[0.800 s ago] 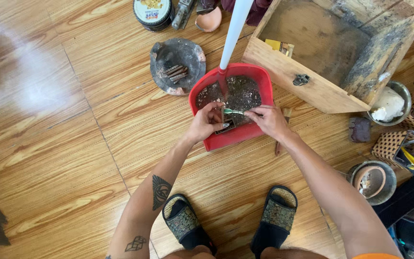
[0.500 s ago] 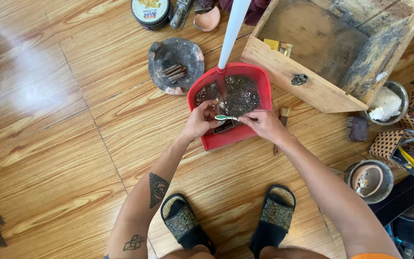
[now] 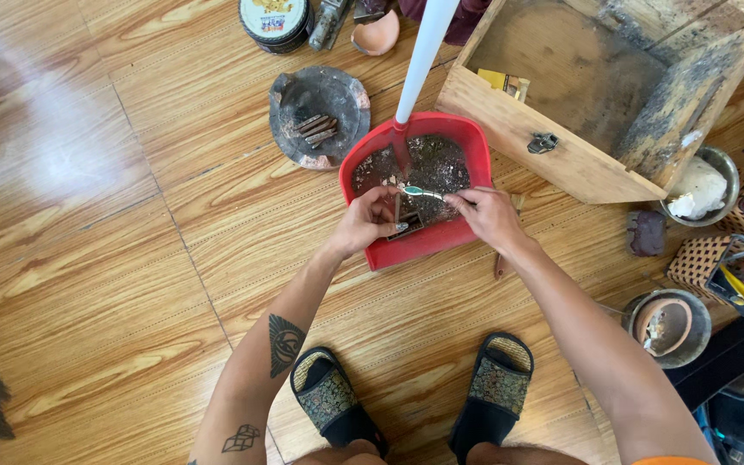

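Observation:
A red dustpan (image 3: 420, 245) with a white handle (image 3: 424, 52) lies on the wooden floor, filled with dark dirt and debris. My left hand (image 3: 370, 221) grips a small dark object over the pan's front part. My right hand (image 3: 488, 215) holds a green-and-white toothbrush (image 3: 424, 192), its head pointing left toward the object in my left hand. Both hands hover just above the dirt.
A dark round dish (image 3: 319, 116) with several rusty pieces sits left of the pan. An open wooden box (image 3: 561, 155) lies at upper right. Metal bowls (image 3: 670, 325), a woven basket (image 3: 706, 263), a round tin (image 3: 275, 19) and my sandalled feet (image 3: 334, 400) surround the spot.
Both hands shifted slightly up and apart over the dustpan; the toothbrush now points left between them. The dustpan has not moved.

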